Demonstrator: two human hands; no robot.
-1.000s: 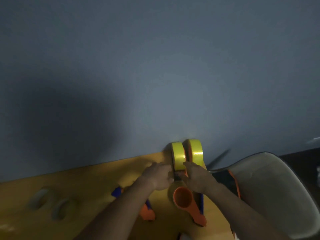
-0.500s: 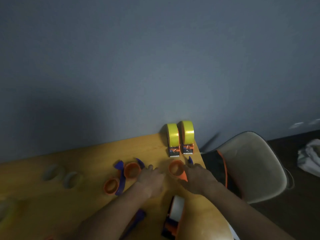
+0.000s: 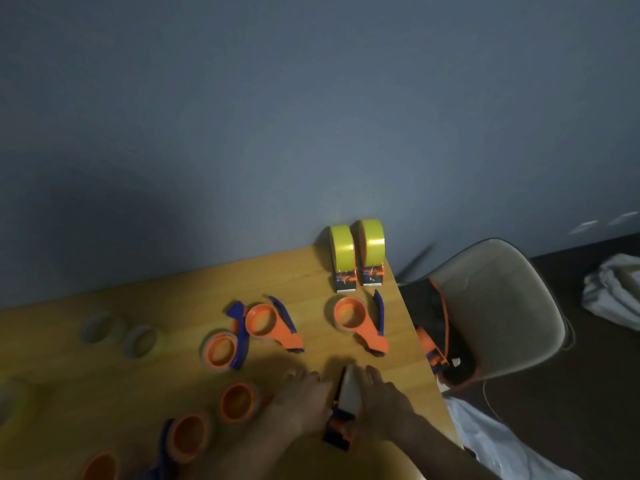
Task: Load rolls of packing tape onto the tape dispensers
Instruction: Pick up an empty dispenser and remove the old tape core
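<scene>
here both hands flank one upright tape dispenser (image 3: 343, 408) near the front of the tabletop (image 3: 104, 306). the left hand (image 3: 304, 400) lies against its left side and the right hand (image 3: 384, 396) against its right side, fingers of both stretched forward and fairly straight rather than wrapped round it; in this dim view it looks like a steadying press from two sides, not a firm grip. the dispenser carries a pale roll, with its orange and dark frame showing below between the wrists.

just left of the left hand lie empty orange dispensers (image 3: 239, 401), flat on the wood. beyond the fingertips lie three more empty ones with blue handles (image 3: 356, 320). further out, at the far right corner against the wall, stand two loaded dispensers with yellow tape (image 3: 356, 251), side by side and touching. well off to the left sit loose clear rolls (image 3: 117, 332), faint in the shadow. right of the right hand, off the tabletop, stands a chair (image 3: 502, 306) with dark things on its seat.

the dispenser should be light and stiff plastic; the roll's smooth face is likely slippery and the cutter end sharp, so the frame sides or handle are the safer hold.
</scene>
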